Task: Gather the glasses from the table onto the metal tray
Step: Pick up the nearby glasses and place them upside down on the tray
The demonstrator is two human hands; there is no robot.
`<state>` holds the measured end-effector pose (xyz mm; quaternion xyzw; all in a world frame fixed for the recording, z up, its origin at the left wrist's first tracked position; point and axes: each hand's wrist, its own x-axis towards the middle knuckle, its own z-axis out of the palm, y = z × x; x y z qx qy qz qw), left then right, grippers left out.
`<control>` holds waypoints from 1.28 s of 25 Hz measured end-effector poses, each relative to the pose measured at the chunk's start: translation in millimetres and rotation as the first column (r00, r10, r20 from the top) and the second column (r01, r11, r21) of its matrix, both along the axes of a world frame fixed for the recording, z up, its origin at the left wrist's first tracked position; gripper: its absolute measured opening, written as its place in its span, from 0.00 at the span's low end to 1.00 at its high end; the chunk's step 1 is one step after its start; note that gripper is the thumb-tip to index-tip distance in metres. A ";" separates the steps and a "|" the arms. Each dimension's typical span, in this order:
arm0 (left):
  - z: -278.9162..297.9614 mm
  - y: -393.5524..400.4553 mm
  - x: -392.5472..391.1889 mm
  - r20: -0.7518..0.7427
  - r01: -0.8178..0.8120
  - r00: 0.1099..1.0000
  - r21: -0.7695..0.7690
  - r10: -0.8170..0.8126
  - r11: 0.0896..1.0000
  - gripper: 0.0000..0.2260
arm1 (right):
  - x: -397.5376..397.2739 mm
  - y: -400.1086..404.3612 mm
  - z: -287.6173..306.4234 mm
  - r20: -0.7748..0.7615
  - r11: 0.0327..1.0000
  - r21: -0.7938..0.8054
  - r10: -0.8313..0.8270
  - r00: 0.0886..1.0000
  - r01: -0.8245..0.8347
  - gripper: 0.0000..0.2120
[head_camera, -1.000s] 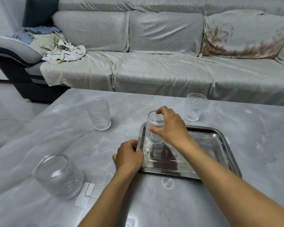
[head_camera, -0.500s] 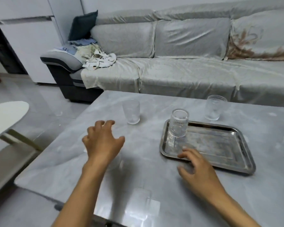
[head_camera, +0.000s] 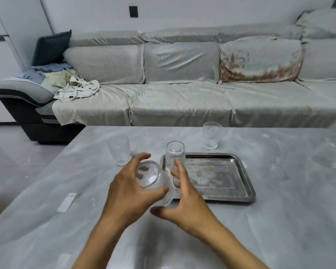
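Observation:
My left hand [head_camera: 127, 193] is closed around a clear ribbed glass [head_camera: 153, 179], tilted with its base toward me, just left of the metal tray [head_camera: 241, 183]. My right hand [head_camera: 184, 197] spreads its fingers beside that glass, at its right side; whether it touches is unclear. One glass [head_camera: 175, 155] stands upside down on the tray's far left corner. Another glass [head_camera: 119, 150] stands upright on the table left of the tray. A third glass [head_camera: 211, 135] stands upright behind the tray. A blurred glass [head_camera: 328, 156] sits at the far right.
The grey marble table [head_camera: 279, 220] carries pale tape strips [head_camera: 66, 201] on its left side. A grey covered sofa [head_camera: 182, 100] runs along the far edge, with crumpled cloths [head_camera: 76, 90] on its left end. Bare floor lies to the left.
My left hand has picked up the wide glass from the table's left side and carried it toward the tray. My right hand has moved from the tray's front edge to that glass.

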<state>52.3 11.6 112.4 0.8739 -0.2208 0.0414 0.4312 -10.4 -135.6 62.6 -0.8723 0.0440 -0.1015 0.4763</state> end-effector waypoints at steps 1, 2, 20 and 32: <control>1.1 -18.7 -7.4 0.058 0.061 0.997 -0.019 -0.060 0.998 0.36 | 5.1 -11.3 4.1 0.050 0.999 -0.012 -0.041 0.998 0.042 0.48; 0.6 -35.7 -11.6 0.099 0.115 0.989 -0.037 -0.111 0.993 0.37 | 8.8 -24.3 7.0 0.094 0.995 -0.047 -0.089 0.992 0.093 0.43; -126.3 -63.8 85.8 -0.329 -0.052 0.933 0.279 0.146 0.959 0.18 | 117.6 -133.8 -75.9 0.010 0.860 -0.036 -0.509 0.861 0.509 0.42; -77.7 -8.8 156.3 0.214 -0.447 0.894 0.377 0.393 0.811 0.31 | 7.4 -56.4 -47.6 -0.239 0.775 0.414 -0.413 0.879 0.477 0.29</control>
